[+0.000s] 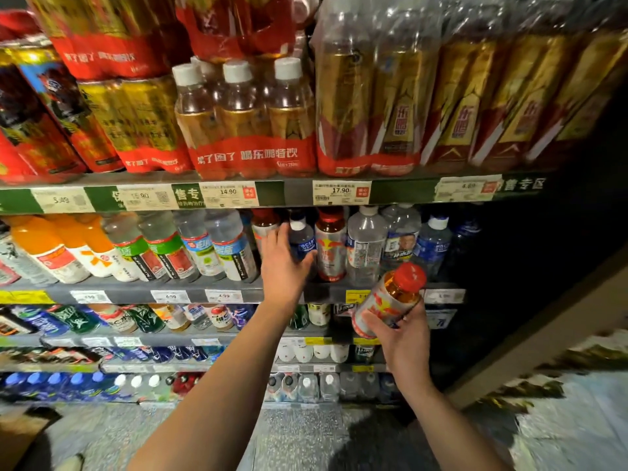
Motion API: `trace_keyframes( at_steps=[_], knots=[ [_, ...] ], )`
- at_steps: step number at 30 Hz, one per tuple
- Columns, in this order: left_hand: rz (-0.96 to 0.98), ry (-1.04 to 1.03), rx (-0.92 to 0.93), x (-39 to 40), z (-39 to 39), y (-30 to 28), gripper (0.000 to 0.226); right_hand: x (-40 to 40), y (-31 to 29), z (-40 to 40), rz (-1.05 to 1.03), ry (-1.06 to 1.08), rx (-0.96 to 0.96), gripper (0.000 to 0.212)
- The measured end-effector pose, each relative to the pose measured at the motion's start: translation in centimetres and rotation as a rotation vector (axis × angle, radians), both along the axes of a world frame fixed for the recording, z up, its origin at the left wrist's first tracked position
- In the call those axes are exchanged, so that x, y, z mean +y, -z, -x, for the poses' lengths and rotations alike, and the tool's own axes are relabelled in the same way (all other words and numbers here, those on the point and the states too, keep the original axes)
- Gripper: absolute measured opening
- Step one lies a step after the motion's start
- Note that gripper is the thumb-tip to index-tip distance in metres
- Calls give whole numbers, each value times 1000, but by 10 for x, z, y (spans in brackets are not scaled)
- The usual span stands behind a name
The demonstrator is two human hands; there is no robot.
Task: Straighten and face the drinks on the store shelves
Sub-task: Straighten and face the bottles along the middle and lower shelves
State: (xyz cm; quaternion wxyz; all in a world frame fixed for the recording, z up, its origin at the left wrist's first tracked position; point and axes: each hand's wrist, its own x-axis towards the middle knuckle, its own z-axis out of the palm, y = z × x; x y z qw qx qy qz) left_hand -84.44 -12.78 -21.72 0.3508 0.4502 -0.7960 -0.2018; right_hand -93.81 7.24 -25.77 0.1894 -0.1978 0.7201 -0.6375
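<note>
Speckled grey floor [299,433], price tags [341,192] along shelf edges, brown cardboard [20,433] at lower left

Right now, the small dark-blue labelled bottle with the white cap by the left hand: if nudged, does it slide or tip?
The small dark-blue labelled bottle with the white cap looks tall and narrow, so a high push probably tips it. It seems full, so likely heavyish and stiff. The red-capped bottle with the red and yellow label stands close beside it and may stop it falling rightward. The left hand is at its side.
</note>
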Motion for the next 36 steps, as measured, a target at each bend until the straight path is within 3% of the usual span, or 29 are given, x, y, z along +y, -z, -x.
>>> trace_keyframes(
  at_steps=[7, 11, 18, 23, 30, 36],
  knots=[
    [-2, -60, 55, 5, -4, -6, 66, -5, 3, -4, 6, -27, -52, 54],
    [-35, 5, 134, 16, -13, 1, 60, -14, 0, -11, 1, -43, -32, 54],
    [-316, -34, 475, 24, -36, 1, 67, -36, -5, -24, -6, -75, 1, 50],
    [-427, -124, 739, 23, -70, -9, 51, -70, -21, -34, 73, -51, -33, 55],
    [-450, -113, 789, 7, -119, -20, 46, -122, -37, -53, 115, 16, 137, 53],
    [-449, -54, 784, -3, -153, -23, 38, -161, -38, -77, -4, 184, 375, 60]
  ],
)
